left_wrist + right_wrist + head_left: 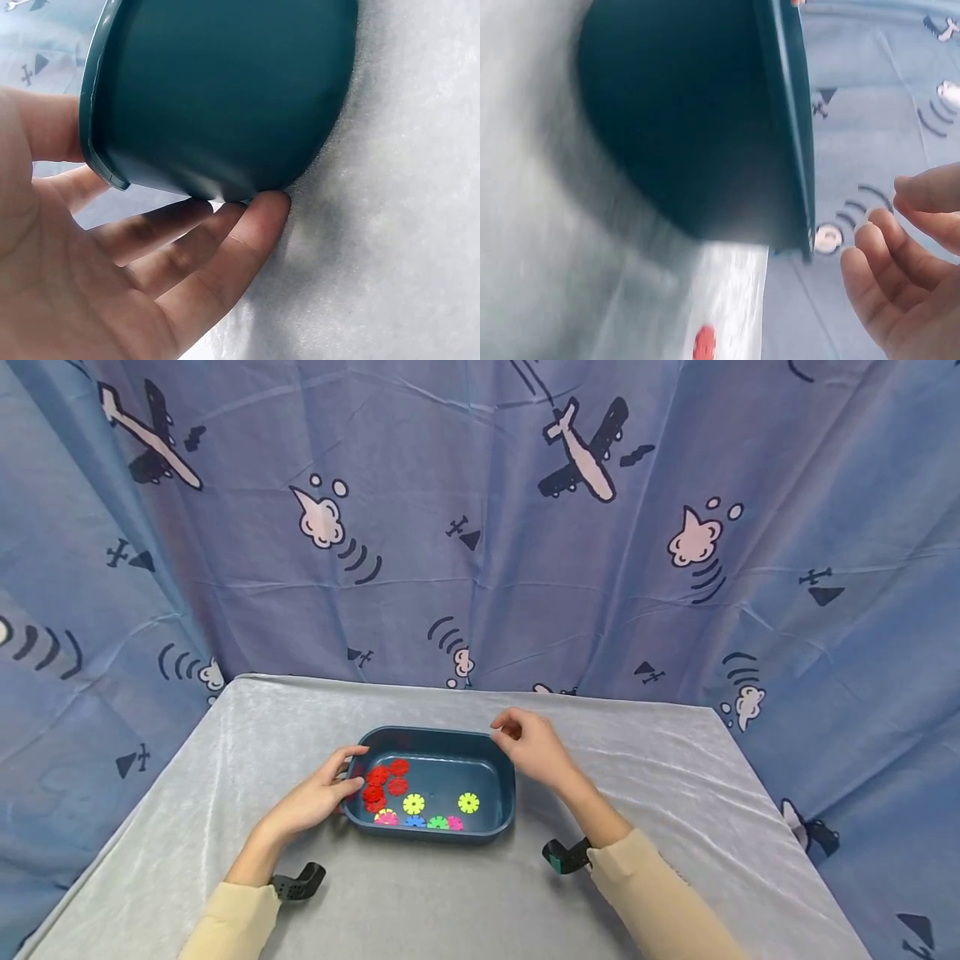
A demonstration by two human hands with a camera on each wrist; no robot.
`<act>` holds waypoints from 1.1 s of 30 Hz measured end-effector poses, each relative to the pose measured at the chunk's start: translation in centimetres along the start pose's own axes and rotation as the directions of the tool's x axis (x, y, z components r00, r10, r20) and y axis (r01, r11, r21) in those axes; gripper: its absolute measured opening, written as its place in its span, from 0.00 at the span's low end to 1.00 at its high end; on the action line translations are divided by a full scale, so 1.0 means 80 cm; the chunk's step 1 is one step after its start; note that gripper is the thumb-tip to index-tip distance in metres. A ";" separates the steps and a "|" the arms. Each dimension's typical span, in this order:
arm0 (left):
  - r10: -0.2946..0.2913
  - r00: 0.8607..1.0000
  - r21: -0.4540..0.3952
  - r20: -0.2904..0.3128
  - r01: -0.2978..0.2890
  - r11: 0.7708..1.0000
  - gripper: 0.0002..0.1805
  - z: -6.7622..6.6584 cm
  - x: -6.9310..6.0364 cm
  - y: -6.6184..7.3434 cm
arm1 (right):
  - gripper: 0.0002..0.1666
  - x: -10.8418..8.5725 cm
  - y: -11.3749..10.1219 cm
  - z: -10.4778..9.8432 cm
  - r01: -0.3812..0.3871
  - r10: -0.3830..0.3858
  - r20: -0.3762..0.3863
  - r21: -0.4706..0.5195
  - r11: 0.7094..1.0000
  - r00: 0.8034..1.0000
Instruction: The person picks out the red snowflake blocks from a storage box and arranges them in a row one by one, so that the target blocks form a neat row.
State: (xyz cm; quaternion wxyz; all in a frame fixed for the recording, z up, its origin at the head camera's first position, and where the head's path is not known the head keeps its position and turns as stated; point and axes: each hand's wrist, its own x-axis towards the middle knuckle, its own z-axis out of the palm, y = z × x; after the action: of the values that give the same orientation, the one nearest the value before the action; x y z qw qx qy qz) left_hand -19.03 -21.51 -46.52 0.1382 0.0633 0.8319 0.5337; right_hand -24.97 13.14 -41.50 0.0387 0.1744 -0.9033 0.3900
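A dark teal plastic basin (431, 837) holds notched plastic discs: several red ones (378, 775) clustered at the left, two yellow ones (468, 802), and pink, blue and green ones (438, 822) along the near wall. My left hand (318, 797) grips the basin's left end, some digits at the rim and others against the outer wall, as the left wrist view shows. Over the far right corner hovers my right hand (532, 747), fingers loosely bent, apart from the basin, with nothing visible between them. A red disc (703, 343) lies on the cloth in the right wrist view.
Pale velvety cloth (645, 760) covers the table under the basin. Behind and at both sides hangs a blue curtain (465, 568) printed with planes and clouds. Each wrist bears a black camera mount, one on the left (300, 882) and one on the right (564, 857).
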 end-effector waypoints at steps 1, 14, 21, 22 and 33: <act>0.001 1.000 -0.001 0.002 -0.001 1.000 0.30 0.000 0.000 0.000 | 0.07 -0.001 -0.004 0.003 0.003 -0.003 0.004 0.008 1.000 1.000; -0.009 1.000 -0.018 0.007 0.009 1.000 0.30 0.001 -0.002 -0.004 | 0.06 -0.005 -0.039 0.054 0.033 -0.041 0.084 0.096 0.995 0.996; -0.016 1.000 -0.006 0.008 0.016 1.000 0.30 -0.002 -0.001 0.000 | 0.07 -0.005 -0.053 0.078 0.040 -0.057 0.151 0.109 0.993 0.987; -0.018 1.000 -0.003 0.007 0.018 1.000 0.30 -0.002 -0.001 0.000 | 0.08 -0.005 -0.054 0.081 0.036 -0.054 0.159 0.111 0.993 0.986; -0.031 0.999 0.013 0.012 0.030 0.999 0.31 -0.001 0.001 0.001 | 0.10 0.002 -0.063 0.120 0.031 -0.053 0.227 0.101 0.994 0.972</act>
State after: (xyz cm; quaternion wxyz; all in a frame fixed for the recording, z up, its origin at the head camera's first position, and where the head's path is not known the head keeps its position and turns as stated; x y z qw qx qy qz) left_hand -19.12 -21.56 -46.41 0.1511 0.0549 0.8354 0.5257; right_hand -22.78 3.01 -44.61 -0.0661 0.2390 -0.8780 0.4094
